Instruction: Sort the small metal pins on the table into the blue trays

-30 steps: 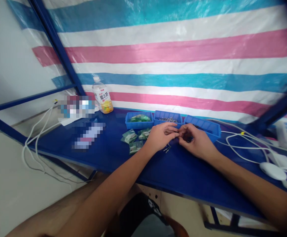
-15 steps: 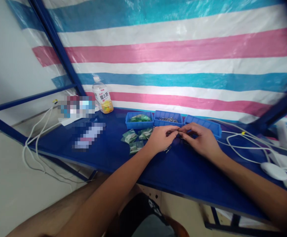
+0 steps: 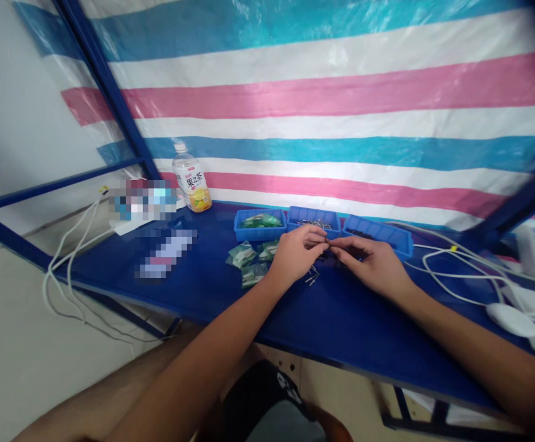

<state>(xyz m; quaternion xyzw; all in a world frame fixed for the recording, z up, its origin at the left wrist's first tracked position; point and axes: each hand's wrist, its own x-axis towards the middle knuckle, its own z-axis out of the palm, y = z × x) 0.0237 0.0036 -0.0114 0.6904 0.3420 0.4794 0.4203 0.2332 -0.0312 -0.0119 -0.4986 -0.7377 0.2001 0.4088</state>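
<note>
left hand: your left hand (image 3: 297,250) was curled, its fingertips meeting those of your right hand (image 3: 371,264) in front of the bins; whether anything small was pinched there, you could not tell.
loose pins: the thin metal pins (image 3: 312,279) lay on the counter (image 3: 341,331), toward you from the fingertips and nearer your left hand, the clearest one slanting away to the right.
small bags: the clear bags (image 3: 240,255) sat left of your left hand, pale pieces inside.
left bin: the left bin (image 3: 259,235) held green packets (image 3: 262,220).
middle bin: the middle bin (image 3: 318,212) held more metal pieces.
right bin: the right bin (image 3: 400,244), beyond your right hand, held dark things, too unclear to name.
</note>
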